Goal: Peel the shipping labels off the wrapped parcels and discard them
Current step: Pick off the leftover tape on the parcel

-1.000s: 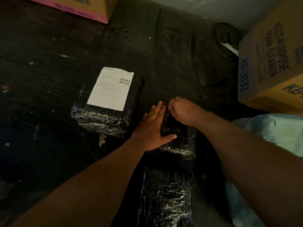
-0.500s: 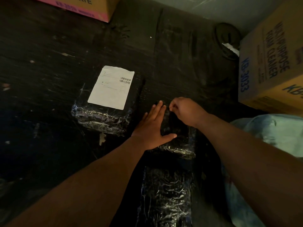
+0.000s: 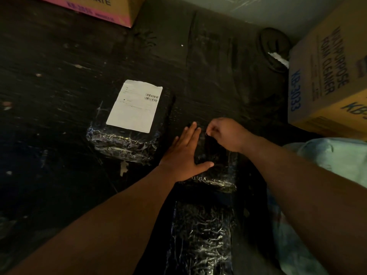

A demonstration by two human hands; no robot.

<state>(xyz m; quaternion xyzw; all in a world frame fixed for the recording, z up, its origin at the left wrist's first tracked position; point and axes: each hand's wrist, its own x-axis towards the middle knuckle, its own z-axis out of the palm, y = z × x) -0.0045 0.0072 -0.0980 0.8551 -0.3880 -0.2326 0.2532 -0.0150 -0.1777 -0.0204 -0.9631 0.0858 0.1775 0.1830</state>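
Left hand [image 3: 185, 153] lies flat and open, pinning the centre parcel [image 3: 214, 167] to the dark floor [image 3: 59, 76]. Right hand [image 3: 226, 133] is closed in a pinch at the parcel's 12 o'clock edge; what it grips cannot be made out. A white label [image 3: 135, 106] remains on a second parcel [image 3: 123, 143] at 10 o'clock. Judgement: film is slick and soft, label thin and tearable; lift from a corner.

Left hand [image 3: 185, 150] lies flat, fingers spread, on a dark wrapped parcel [image 3: 215, 169]; right hand [image 3: 226, 133] pinches at its far edge. A white-labelled parcel [image 3: 127, 135] sits left.
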